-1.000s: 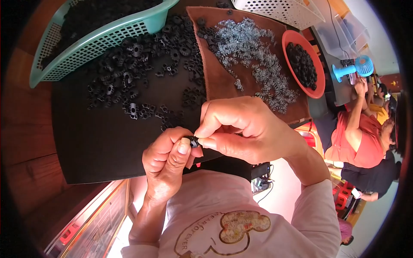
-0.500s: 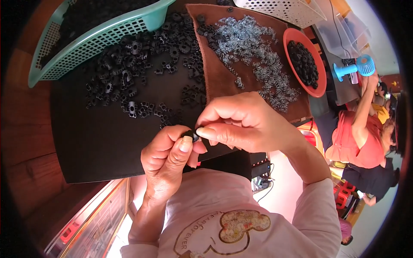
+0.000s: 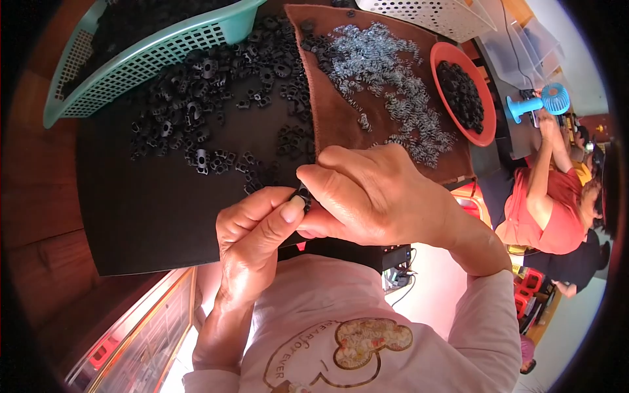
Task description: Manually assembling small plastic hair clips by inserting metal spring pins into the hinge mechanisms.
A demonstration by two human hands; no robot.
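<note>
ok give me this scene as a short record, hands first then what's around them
left hand: pinching a small black part with its thumb
right hand: close against that part, its grip mostly hidden
black tabletop: scattered black pieces
brown cloth: silvery coils in a loose spread
red bowl: dark pieces inside, cloth's right side
green basket: upper left
blue fan: right of the bowl

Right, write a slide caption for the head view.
Left hand grips a small black part, right hand against it, near loose black pieces and springs on brown cloth.
</note>
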